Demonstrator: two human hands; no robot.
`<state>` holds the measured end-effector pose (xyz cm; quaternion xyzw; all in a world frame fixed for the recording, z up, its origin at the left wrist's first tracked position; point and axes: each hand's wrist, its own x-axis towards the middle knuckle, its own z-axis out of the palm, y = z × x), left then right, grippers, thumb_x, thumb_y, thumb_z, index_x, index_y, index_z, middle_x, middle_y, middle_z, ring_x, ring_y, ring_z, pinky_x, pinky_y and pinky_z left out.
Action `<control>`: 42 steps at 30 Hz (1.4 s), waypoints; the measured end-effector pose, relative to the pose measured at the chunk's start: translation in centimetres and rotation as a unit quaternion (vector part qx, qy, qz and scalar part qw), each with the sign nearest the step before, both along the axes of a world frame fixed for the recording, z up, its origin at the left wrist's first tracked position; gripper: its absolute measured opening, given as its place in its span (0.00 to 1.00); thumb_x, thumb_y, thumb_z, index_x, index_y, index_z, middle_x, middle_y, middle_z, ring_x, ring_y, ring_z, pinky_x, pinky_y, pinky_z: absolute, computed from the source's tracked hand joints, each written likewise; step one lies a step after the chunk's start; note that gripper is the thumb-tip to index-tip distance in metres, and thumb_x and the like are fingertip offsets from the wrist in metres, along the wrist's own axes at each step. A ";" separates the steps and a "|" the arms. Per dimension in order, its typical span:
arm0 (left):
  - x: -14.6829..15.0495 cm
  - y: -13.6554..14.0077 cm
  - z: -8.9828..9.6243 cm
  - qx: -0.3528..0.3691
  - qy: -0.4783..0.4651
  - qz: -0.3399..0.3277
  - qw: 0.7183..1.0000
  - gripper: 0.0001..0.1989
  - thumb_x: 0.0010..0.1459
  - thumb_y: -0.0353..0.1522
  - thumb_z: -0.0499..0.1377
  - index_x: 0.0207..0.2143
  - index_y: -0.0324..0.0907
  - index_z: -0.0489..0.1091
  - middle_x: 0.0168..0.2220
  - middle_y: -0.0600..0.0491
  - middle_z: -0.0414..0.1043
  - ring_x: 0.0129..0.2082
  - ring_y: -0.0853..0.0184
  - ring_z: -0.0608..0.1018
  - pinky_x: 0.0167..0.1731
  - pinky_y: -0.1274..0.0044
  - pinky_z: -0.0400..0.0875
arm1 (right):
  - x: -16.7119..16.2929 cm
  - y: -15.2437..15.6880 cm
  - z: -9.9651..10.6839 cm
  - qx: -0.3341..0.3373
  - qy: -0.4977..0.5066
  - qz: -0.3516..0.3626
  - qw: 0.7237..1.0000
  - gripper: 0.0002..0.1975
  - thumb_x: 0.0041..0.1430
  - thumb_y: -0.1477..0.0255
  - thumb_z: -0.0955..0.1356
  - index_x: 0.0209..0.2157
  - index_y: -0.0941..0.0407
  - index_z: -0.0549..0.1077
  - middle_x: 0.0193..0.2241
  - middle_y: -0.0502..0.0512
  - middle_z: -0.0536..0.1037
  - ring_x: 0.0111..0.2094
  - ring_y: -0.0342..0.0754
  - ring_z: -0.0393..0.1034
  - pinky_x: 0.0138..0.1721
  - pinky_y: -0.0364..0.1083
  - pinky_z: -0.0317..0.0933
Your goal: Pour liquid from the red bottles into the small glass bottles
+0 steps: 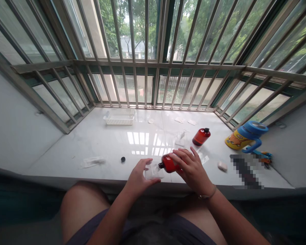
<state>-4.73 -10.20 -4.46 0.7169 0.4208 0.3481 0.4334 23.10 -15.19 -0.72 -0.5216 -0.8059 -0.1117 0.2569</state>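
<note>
My right hand (190, 165) is wrapped round a red bottle (169, 164) with a black neck. The bottle lies tilted nearly on its side, its mouth pointing left over a small clear container (153, 172). Around that container curl the fingers and thumb of my left hand (140, 175), near the front edge of the white sill. Whether liquid is flowing is too small to tell. A black cap (122, 159) rests on the sill to the left of my left hand. Beyond my right hand stands a second red bottle (201, 136) with its black top on.
A white perforated basket (119, 117) sits at the back left. Crumpled clear plastic (93, 162) lies at left, and another clear piece (181, 137) behind the bottle. To the right are a blue and yellow flask (246, 134), a whitish lump (222, 166) and a blurred dark object (247, 172). Metal bars (158, 64) line the window.
</note>
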 end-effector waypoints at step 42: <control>-0.1 0.3 -0.5 -0.008 0.013 0.003 1.000 0.36 0.47 0.36 0.79 0.58 0.49 0.72 0.57 0.48 0.76 0.57 0.52 0.80 0.54 0.58 0.82 | 0.0 0.4 0.1 0.006 -0.010 -0.006 1.000 0.33 0.69 0.81 0.67 0.70 0.41 0.65 0.62 0.54 0.78 0.66 0.60 0.68 0.75 0.71 0.44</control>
